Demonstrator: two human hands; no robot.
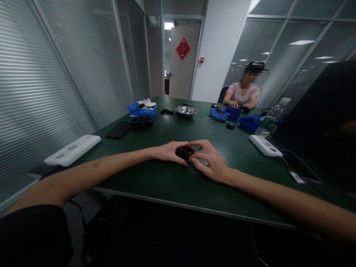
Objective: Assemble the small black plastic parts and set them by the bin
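A small black round part (184,152) rests on the dark green table (155,178) in front of me. My left hand (168,151) lies against its left side, fingers curled around it. My right hand (210,161) comes in from the right, its fingertips pinching the part's top and right edge. Both hands meet on the part near the middle of the table.
A white power bank (72,149) lies at the left edge, another white power bank (265,145) at the right beside a phone (299,165). Further back are a black phone (118,129), a cluster of black parts (141,122), blue trays (141,108), a metal bowl (186,111), a water bottle (272,118). A person (243,92) sits across the table.
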